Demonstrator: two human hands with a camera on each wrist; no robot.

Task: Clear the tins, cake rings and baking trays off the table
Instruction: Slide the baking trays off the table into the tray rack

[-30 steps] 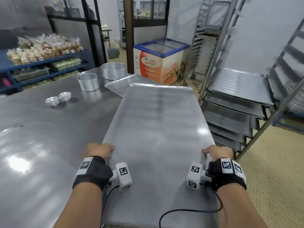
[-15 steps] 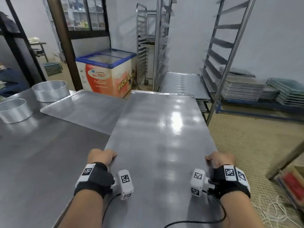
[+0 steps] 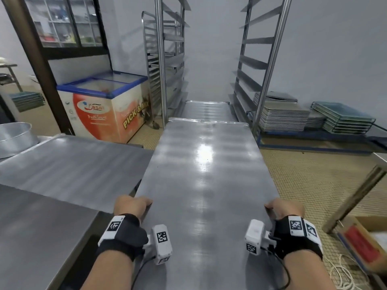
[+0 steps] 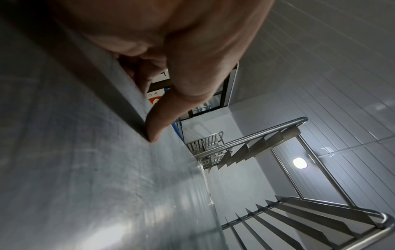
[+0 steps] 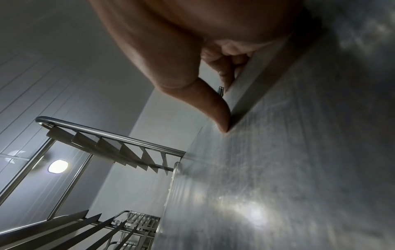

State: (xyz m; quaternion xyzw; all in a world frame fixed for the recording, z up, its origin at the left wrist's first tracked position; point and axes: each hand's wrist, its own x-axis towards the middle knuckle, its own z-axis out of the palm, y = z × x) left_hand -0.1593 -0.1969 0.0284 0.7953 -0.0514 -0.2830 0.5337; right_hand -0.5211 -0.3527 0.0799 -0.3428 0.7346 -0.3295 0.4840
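Observation:
I carry a long steel baking tray [image 3: 205, 174] level in front of me, off the table and over the floor. My left hand [image 3: 130, 206] grips its left rim and my right hand [image 3: 285, 209] grips its right rim, thumbs on top. In the left wrist view the thumb presses the baking tray [image 4: 96, 169] at its raised edge; in the right wrist view the thumb does the same on the baking tray [image 5: 288, 169]. A second baking tray [image 3: 69, 164] lies on the table [image 3: 35, 231] at left, with a round cake ring [image 3: 14, 137] behind it.
A tall steel tray rack [image 3: 261, 65] stands straight ahead with a loaded tray [image 3: 207, 108] on a low rail. An ice-cream freezer [image 3: 106, 109] is at left. Stacked trays [image 3: 282, 118] sit on a low blue shelf at right. A cardboard box [image 3: 362, 243] lies on the floor.
I have turned right, away from the table, with the tray in both hands. Its far end now points at the rack. The small tins and one cake ring have left the view.

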